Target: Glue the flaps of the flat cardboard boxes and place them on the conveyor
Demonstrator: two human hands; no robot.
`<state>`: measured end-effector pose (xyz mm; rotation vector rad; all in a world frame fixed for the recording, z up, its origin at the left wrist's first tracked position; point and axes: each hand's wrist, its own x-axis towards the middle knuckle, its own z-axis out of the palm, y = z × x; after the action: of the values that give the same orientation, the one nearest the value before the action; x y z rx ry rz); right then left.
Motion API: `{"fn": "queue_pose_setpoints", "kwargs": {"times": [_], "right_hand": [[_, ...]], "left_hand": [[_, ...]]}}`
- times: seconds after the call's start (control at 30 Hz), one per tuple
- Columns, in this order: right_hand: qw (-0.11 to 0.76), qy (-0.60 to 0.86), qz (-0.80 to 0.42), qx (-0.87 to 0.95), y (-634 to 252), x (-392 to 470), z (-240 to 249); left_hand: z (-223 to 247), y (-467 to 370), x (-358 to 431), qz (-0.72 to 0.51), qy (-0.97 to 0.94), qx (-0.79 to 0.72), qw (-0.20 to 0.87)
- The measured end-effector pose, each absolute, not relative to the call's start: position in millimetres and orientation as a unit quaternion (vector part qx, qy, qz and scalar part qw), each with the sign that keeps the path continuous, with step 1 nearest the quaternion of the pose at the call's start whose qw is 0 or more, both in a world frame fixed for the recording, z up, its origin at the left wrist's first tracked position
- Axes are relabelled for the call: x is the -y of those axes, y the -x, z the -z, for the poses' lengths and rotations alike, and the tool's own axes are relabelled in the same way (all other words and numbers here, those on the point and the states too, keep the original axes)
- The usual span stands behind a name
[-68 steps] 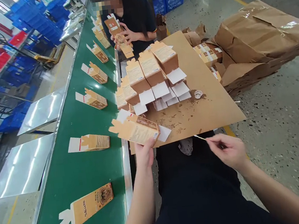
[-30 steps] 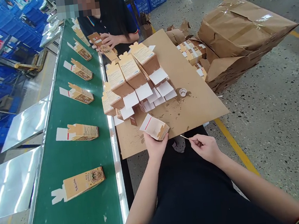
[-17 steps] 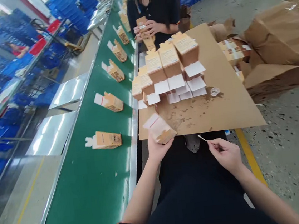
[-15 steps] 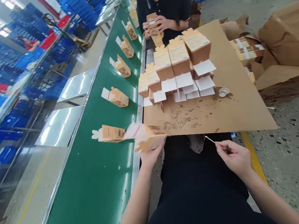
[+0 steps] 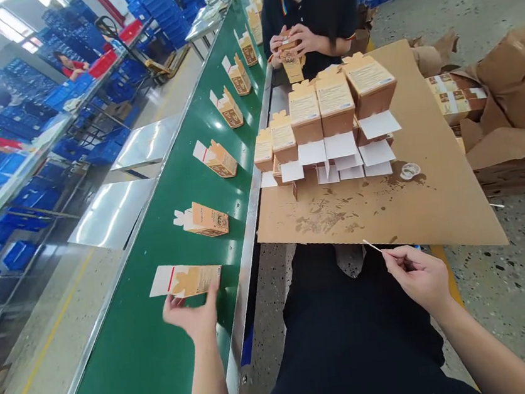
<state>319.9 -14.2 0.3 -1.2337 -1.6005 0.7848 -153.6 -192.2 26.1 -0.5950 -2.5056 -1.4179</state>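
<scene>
On the green conveyor belt [image 5: 141,343], an orange-and-cream paper carton [image 5: 200,278] stands with its white flap pointing left. My left hand [image 5: 193,315] grips its near side, thumb at the right end and fingers toward the flap. A thin cotton swab [image 5: 373,246] is pinched between the fingertips of my right hand [image 5: 418,274], just off the near edge of the cardboard sheet [image 5: 452,200]. Several open-topped cartons [image 5: 319,111] are stacked on that sheet. Beside them, a small clear cup [image 5: 410,171] sits among wet spots.
Further up the belt, a row of similar cartons [image 5: 205,219] leads away. Across the sheet, a co-worker [image 5: 312,14] holds a carton in both hands. A large brown paper-lined box [image 5: 517,149] stands at the right. Metal side tables [image 5: 108,214] adjoin the belt's left side.
My left hand has carried its carton left and down from the belt's edge onto the belt. The right hand keeps the swab nearly in place. The view has shifted slightly.
</scene>
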Motion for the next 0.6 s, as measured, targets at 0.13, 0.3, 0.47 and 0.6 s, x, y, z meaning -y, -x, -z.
{"fn": "queue_pose_setpoints", "kwargs": {"times": [0.13,0.3,0.47,0.6], "right_hand": [[0.476,0.545,-0.308,0.618,-341.9,28.5,-0.9],[0.481,0.553,-0.308,0.606,-339.0,31.8,-5.6],[0.489,0.515,-0.313,0.631,-326.1,25.5,-19.0],[0.506,0.531,-0.285,0.617,-333.0,32.3,-20.1]], "left_hand": [[-54.9,140.1,182.6,0.544,0.304,0.724,0.295],[-82.8,92.0,55.1,0.652,0.394,0.641,0.092],[-98.0,71.9,-130.2,0.557,0.399,0.705,-0.181],[-97.6,69.7,-214.7,0.41,0.437,0.768,-0.226]]}}
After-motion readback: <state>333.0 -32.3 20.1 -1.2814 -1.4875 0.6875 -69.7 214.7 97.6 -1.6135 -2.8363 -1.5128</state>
